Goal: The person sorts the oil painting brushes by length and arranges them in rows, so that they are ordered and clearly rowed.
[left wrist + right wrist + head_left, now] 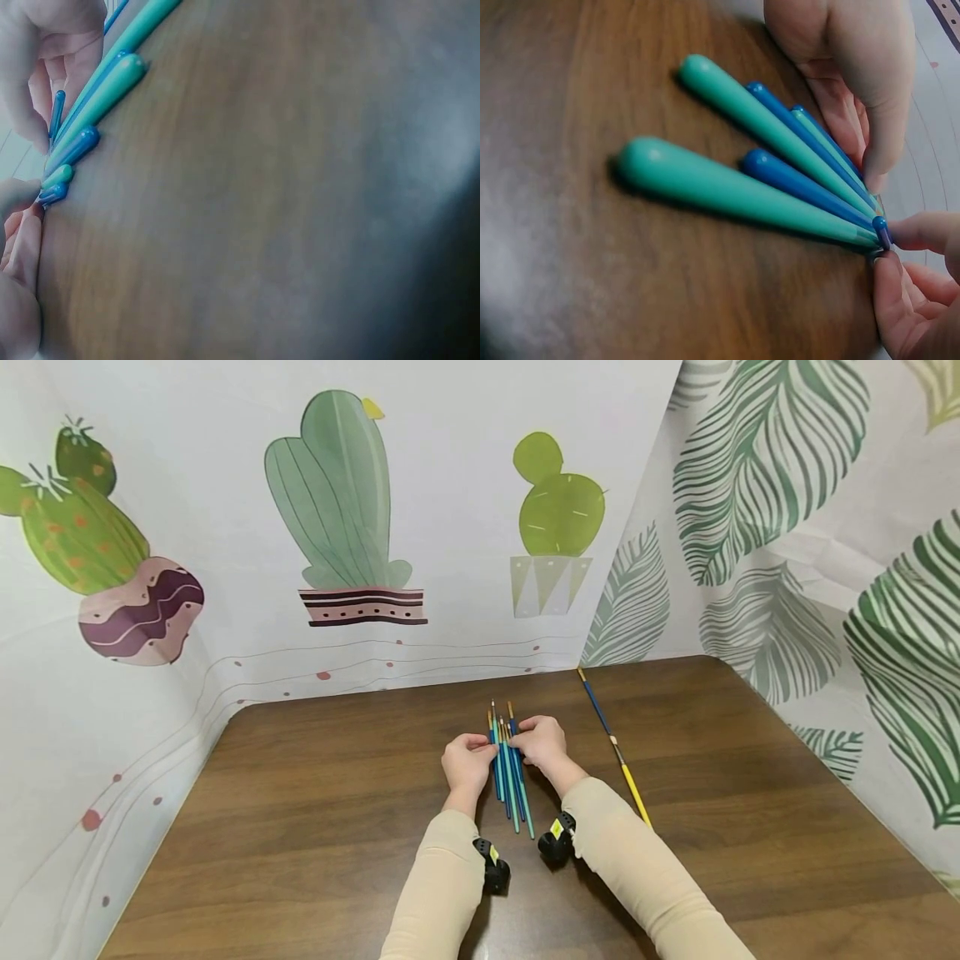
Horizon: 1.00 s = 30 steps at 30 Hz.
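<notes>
Several blue and teal paintbrushes lie in a narrow fan on the wooden table, bristles pointing away and handle ends toward me. At the left side of the bundle, my left hand pinches the outer brushes between thumb and fingers; their rounded handle ends show by its fingertips in the left wrist view. On the opposite side, my right hand pinches a blue paintbrush, its handle end raised above the others in the right wrist view. Teal handles spread out beside it.
A blue-handled paintbrush and a yellow-handled paintbrush lie nearly end to end, right of the bundle. The brown table meets a printed cloth backdrop with cactus and leaf pictures along its far edge.
</notes>
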Available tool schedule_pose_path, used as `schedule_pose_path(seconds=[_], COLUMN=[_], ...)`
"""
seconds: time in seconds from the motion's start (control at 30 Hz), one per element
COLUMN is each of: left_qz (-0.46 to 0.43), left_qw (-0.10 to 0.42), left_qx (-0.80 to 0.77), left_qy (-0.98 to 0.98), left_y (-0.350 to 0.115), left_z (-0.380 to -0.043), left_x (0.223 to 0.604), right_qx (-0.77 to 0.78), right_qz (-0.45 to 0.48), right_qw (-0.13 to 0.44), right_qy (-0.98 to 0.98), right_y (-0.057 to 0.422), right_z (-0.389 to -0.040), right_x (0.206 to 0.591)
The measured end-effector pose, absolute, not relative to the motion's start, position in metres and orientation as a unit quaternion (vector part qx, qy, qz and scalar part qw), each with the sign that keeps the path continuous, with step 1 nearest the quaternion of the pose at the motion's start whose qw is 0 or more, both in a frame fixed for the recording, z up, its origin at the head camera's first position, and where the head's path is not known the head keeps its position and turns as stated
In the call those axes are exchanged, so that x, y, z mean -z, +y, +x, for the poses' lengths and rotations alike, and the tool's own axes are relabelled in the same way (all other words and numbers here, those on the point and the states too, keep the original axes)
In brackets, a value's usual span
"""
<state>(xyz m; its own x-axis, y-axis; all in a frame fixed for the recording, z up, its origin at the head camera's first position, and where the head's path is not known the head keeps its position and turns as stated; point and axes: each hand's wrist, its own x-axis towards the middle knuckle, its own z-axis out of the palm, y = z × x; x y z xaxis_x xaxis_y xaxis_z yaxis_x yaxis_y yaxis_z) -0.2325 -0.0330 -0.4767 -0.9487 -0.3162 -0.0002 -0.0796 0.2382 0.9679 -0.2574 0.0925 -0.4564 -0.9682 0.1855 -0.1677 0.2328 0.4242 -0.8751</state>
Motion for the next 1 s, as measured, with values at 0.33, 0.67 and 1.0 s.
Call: schedule_pose_path(seconds=[0.33, 0.67, 1.0], left_qz=[0.129, 0.136, 0.133], left_qw=[0.099, 0.099, 0.103], left_qx=[0.601, 0.591, 0.59], left_qy=[-0.782, -0.789, -0.79], left_y=[-0.032, -0.032, -0.032], left_z=[-0.233, -0.233, -0.234], left_x=[0.476, 0.477, 0.48], right_qx=[0.536, 0.585, 0.604], right_qz=[0.129, 0.125, 0.121], right_qw=[0.018, 0.028, 0.035], right_qy=[0.834, 0.801, 0.787], right_y=[0.095, 0.098, 0.105], right_z=[-0.256, -0.254, -0.254], right_x=[0.454, 0.454, 0.454])
